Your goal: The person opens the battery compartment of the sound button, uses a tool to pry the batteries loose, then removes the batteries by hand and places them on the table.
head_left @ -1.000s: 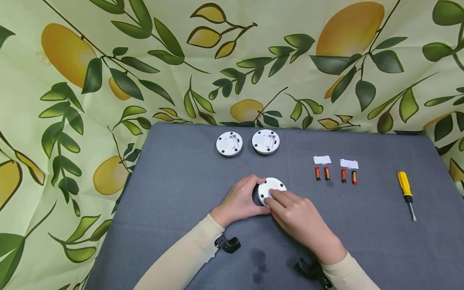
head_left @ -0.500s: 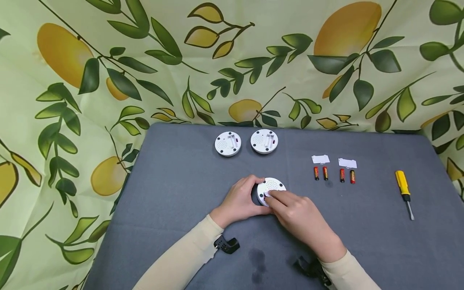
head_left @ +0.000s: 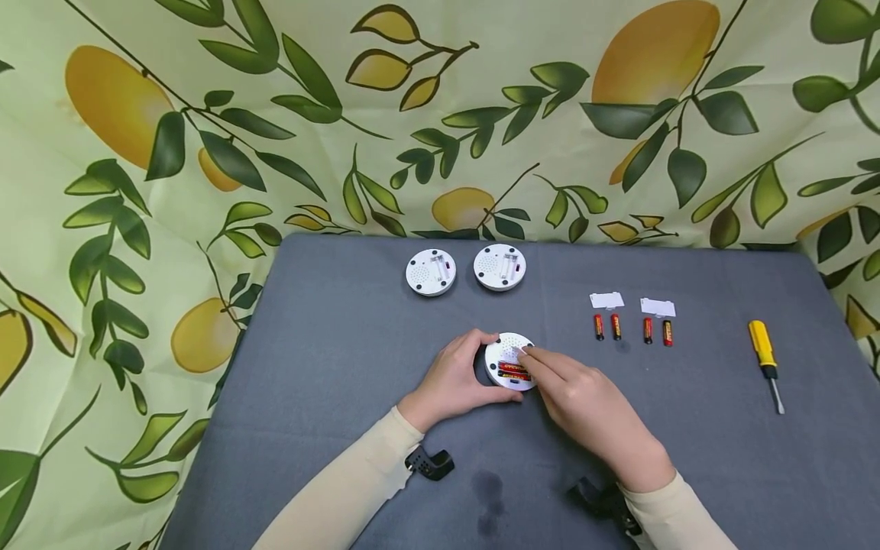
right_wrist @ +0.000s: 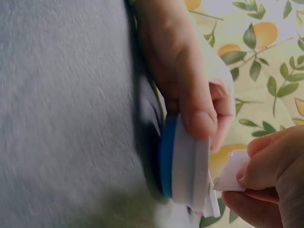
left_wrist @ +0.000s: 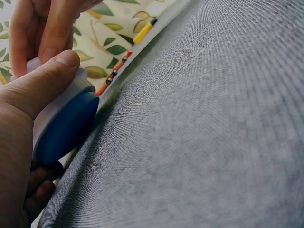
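My left hand grips a round white battery-powered device by its edge, thumb near me and fingers on the far side. Its perforated back faces up, and the blue front points down toward the cloth. Two red-and-black batteries lie side by side in the uncovered compartment. With thumb and fingers, my right hand pinches a small white battery cover, held tilted just off the device's back. The fingers hide most of that cover in the head view.
Two similar white devices with uncovered compartments sit at the back. To the right lie two white covers, several loose batteries and a yellow-handled screwdriver. A grey cloth covers the table; a leaf-and-fruit patterned curtain hangs behind.
The battery cover has come up off the device in my right hand, so the two batteries now show. My right hand has shifted slightly right; my left hand keeps its grip.
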A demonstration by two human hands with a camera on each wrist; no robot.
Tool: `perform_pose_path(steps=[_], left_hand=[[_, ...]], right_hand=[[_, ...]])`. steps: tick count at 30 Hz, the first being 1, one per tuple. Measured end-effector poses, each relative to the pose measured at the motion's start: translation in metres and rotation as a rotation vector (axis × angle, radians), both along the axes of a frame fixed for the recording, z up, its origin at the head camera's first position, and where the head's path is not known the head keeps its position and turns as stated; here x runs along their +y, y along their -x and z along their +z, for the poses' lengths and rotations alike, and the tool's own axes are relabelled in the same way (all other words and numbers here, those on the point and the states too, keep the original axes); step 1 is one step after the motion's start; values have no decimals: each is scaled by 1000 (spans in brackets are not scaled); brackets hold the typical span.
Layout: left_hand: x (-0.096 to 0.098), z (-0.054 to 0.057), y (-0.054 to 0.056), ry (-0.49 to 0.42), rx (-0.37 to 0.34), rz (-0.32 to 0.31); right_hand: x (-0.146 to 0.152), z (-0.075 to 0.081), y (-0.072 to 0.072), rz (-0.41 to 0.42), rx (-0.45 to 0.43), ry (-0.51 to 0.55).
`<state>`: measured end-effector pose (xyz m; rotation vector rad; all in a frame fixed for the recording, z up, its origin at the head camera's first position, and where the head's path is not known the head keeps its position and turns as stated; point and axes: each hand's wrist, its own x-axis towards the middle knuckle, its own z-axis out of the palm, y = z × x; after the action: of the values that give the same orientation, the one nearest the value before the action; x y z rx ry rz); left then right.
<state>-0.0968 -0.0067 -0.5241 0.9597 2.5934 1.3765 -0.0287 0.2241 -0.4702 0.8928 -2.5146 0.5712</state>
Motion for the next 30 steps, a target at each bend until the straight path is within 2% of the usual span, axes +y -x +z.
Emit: perform_pose_path(steps=[4, 9, 19, 23, 30], left_hand=[[-1, 1, -1, 4, -5, 19], [0, 3, -1, 11, -10, 38], [1, 3, -1, 23, -21, 39], [2, 3, 0, 13, -20, 34], [1, 2, 0, 12, -30, 35]], right_hand=[[11, 1, 1, -71, 6, 42], [30, -6, 2, -191, 43, 109], [52, -21, -6, -412, 71, 146], [57, -24, -13, -502, 40, 147], [75, -29, -25, -687, -117, 144]])
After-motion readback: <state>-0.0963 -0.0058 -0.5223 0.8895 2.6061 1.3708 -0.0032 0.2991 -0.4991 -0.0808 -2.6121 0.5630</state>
